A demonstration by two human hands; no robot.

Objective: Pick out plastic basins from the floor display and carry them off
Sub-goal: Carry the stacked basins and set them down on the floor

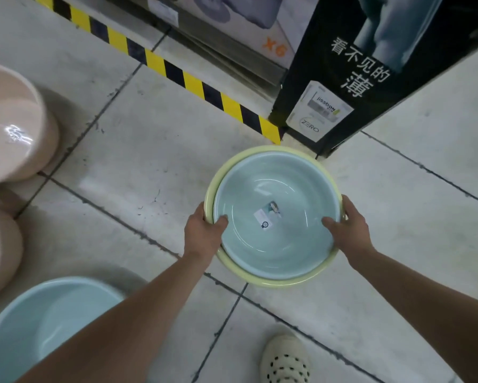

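A pale blue round plastic basin nests in a pale yellow plastic basin, held over the tiled floor. The left hand clamps both rims at nine o'clock and the right hand at three, thumbs inside.

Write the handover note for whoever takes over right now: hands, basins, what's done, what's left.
Left hand: grips the left rims of the nested pair, thumb inside.
Right hand: grips the right rims, thumb inside.
Basins: pale blue basin sits nested in yellow basin, held between both hands. Second blue basin and pink basins stand on the floor to the left.
Done: two basins picked out.
Left: carry them off.
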